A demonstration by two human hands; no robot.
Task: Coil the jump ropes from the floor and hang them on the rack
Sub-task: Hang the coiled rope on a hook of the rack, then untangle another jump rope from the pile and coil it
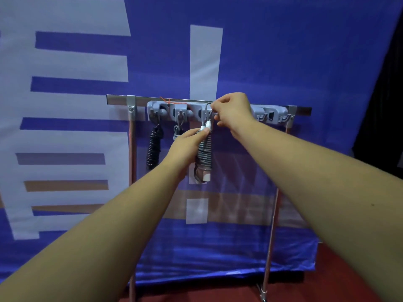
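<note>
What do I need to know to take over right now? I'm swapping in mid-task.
Left hand grips the top of the grey coiled rope.
Right hand pinches its loop at the third hook of the rack.
Done: black rope and second grey rope hang on the first two hooks.
Left: seat the loop, release; hooks further right are free. No floor rope in view.

I see open room below the right end of the hook strip (275,111), where its two hooks (262,117) hang bare. Below its left end the black coil (154,147) and a grey rope (177,130) block passage. At its middle, my left hand (187,144), right hand (231,112) and the grey coil (204,153) crowd together.
</note>
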